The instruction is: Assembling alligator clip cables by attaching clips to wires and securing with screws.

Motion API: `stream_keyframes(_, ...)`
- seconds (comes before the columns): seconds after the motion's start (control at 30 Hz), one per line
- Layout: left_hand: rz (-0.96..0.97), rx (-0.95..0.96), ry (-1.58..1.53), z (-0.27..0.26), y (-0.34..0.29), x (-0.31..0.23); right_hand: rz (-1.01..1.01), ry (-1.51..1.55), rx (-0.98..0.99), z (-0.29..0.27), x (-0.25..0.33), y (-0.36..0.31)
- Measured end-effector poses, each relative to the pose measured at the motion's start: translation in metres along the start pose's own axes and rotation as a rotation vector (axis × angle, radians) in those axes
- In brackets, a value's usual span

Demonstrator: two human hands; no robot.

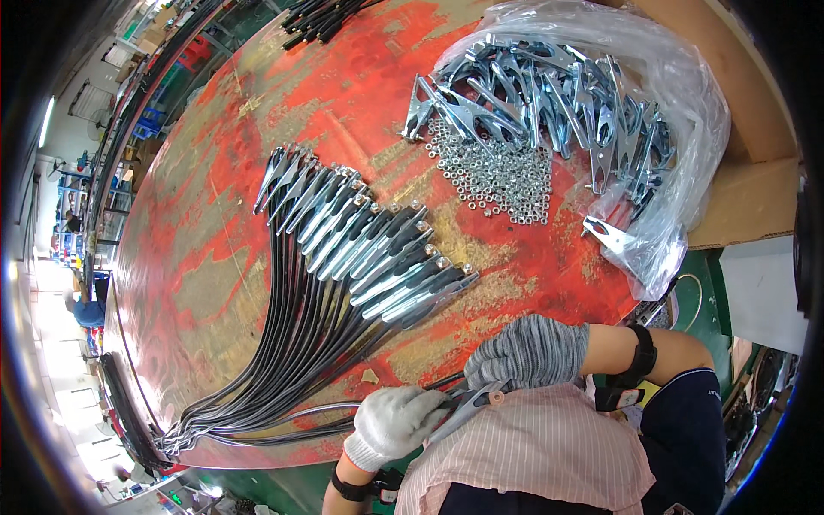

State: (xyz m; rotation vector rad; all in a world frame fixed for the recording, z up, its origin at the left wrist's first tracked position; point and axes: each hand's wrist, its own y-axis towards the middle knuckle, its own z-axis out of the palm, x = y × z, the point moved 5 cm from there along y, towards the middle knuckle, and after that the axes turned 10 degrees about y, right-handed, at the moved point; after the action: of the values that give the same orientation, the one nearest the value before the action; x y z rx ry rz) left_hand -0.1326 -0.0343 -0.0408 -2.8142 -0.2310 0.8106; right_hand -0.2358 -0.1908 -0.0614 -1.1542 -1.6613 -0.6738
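My left hand (393, 427), in a white knit glove, is closed around a silver metal spring clamp (466, 412) at the table's near edge, in front of my striped apron. My right hand (525, 352), in a grey striped glove, is closed at the other end of this clamp; its fingertips are mostly hidden. A black cable (448, 379) runs leftward from beside the right fingers. Beyond my hands lies a slanted row of silver clamps (365, 240) joined to black cables (287, 343), which gather toward the left edge.
A heap of loose metal clamps (558, 99) lies on a clear plastic bag (699, 112) at the far right. Small nuts (502, 176) are piled before it. Black cables (322, 19) rest at the far edge of the worn red table (197, 232). A cardboard box (747, 202) stands right.
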Motion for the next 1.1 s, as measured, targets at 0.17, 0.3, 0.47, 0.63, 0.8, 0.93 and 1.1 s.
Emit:
stream_keyframes(0.17, -0.004, 0.062, -0.005, -0.003, 0.001, 0.0, -0.033, 0.098, 0.002, 0.003, -0.007, -0.002)
stream_keyframes(0.3, 0.088, 0.195, -0.216, -0.002, -0.002, 0.007, 0.017, 0.379, -0.05, -0.004, 0.0, -0.003)
stream_keyframes(0.47, 0.169, -0.003, 0.086, -0.009, -0.002, -0.008, 0.052, 0.273, 0.03, 0.017, -0.014, 0.005)
stream_keyframes(0.63, 0.008, 0.019, 0.085, -0.017, 0.001, -0.013, 0.036, 0.501, -0.207, 0.033, -0.02, 0.011)
stream_keyframes(0.8, -0.137, 0.029, -0.116, -0.017, -0.005, 0.012, 0.092, 0.744, -0.281, 0.031, -0.03, 0.002)
stream_keyframes(0.93, -0.166, -0.12, -0.233, -0.012, -0.011, 0.016, 0.076, 0.582, -0.333, 0.013, -0.03, -0.004)
stream_keyframes(1.1, -0.198, -0.226, -0.187, -0.01, -0.008, 0.008, 0.014, 0.584, -0.355, 0.016, -0.037, 0.001)
